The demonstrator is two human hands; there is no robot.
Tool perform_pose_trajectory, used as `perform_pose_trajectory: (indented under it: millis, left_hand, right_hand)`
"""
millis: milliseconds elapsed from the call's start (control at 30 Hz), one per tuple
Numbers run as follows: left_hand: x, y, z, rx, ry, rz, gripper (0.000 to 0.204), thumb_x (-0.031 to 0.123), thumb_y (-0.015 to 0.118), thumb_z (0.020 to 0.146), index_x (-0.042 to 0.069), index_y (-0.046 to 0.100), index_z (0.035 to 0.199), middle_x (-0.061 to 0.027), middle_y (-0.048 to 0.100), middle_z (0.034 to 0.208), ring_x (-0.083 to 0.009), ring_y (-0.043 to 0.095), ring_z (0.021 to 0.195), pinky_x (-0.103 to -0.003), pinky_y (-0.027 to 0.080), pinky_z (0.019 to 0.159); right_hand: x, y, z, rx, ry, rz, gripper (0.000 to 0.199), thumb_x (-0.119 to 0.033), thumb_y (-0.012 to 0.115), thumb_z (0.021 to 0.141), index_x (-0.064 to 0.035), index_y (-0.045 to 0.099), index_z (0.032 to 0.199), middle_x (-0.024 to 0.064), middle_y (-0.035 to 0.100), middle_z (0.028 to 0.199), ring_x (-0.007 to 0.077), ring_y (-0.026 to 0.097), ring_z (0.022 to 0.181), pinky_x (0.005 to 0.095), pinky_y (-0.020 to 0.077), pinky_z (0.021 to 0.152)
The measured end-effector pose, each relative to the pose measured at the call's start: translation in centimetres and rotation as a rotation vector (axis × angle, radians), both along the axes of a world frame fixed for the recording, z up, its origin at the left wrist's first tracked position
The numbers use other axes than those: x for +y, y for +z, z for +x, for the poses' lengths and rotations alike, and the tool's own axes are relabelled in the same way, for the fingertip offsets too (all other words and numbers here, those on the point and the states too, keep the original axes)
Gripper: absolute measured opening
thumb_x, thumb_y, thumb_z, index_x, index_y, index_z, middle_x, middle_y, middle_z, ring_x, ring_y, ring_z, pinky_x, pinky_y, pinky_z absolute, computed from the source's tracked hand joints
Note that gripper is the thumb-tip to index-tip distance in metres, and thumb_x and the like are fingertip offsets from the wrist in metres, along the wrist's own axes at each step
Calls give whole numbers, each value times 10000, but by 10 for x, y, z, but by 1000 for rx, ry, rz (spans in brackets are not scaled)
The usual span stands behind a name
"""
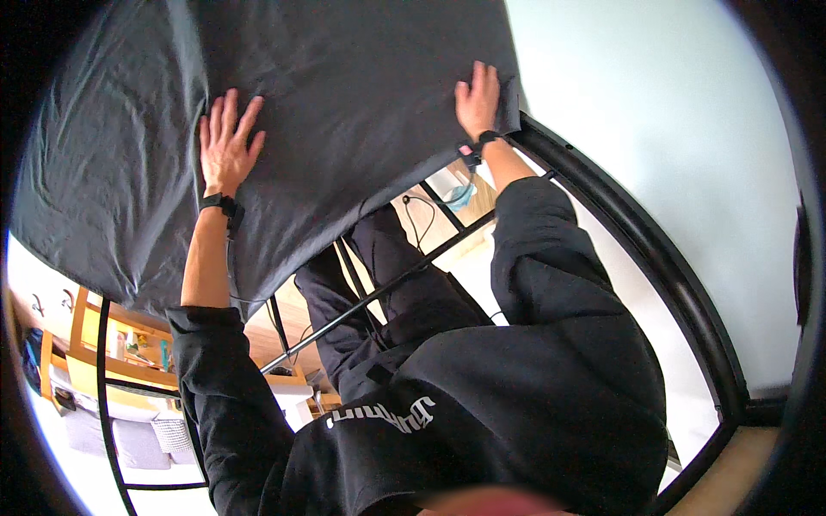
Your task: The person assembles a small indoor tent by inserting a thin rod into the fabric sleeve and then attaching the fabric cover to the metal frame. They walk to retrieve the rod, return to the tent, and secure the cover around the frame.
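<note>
A large black sheet [344, 95] of smooth, slightly shiny material spreads out in front of me, creased toward its left side. My left hand [228, 142] lies flat on it with the fingers spread. Near the sheet's right edge rests my right hand [477, 99], palm down, its fingers stretched out and close together. Neither hand holds anything. Each wrist wears a black band; the left band [222, 205] and the right band [477, 150] both have a thin cable. What lies under the sheet is hidden.
A black metal frame [641, 228] runs along the right beside a pale wall [662, 95]. Thin black bars [379, 292] cross over my legs, with wooden floor below. At lower left are yellow wooden furniture [95, 361] and grey cushions [142, 443].
</note>
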State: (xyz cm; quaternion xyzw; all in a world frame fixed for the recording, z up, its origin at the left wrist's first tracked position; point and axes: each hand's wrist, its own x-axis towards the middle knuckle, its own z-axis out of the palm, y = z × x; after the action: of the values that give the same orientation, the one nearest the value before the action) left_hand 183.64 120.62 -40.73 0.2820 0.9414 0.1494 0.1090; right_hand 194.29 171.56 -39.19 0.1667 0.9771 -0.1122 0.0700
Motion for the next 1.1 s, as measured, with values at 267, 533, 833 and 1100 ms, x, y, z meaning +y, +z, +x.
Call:
perform_pose_trajectory:
  millis: [267,533,833,1100]
  left_hand:
    - [-141,-40,-48,310,470,-136,588,423,573,1008,245,478,1561,-219,437,1591,-416,410,1457,-588,333,1175]
    - [-315,-29,-51,198,730,-322,576,423,539,1044,117,493,1530,-306,364,1608,-449,359,1490,-525,274,1233]
    - [-111,26,76,-42,517,80,590,182,692,947,92,503,1499,-297,309,1635,-457,301,1516,-555,263,1231]
    - [-78,25,138,-134,566,8,780,142,680,915,114,337,1615,-297,215,1676,-468,229,1542,-570,211,1261]
  right_hand:
    - [110,-4,36,-372,-298,-77,805,-159,681,914,1,283,1594,295,380,1595,445,405,1461,460,385,1203]
    - [131,28,-5,-520,314,460,220,-123,559,992,-27,605,1185,224,677,1132,423,673,1098,499,567,923]
    - [81,6,51,-402,-572,-108,577,-334,720,869,87,634,1254,315,648,1320,440,620,1252,465,495,1064]
    - [68,-31,65,-130,-1211,-274,769,-335,773,831,170,528,1356,353,543,1411,474,556,1294,481,455,1106]
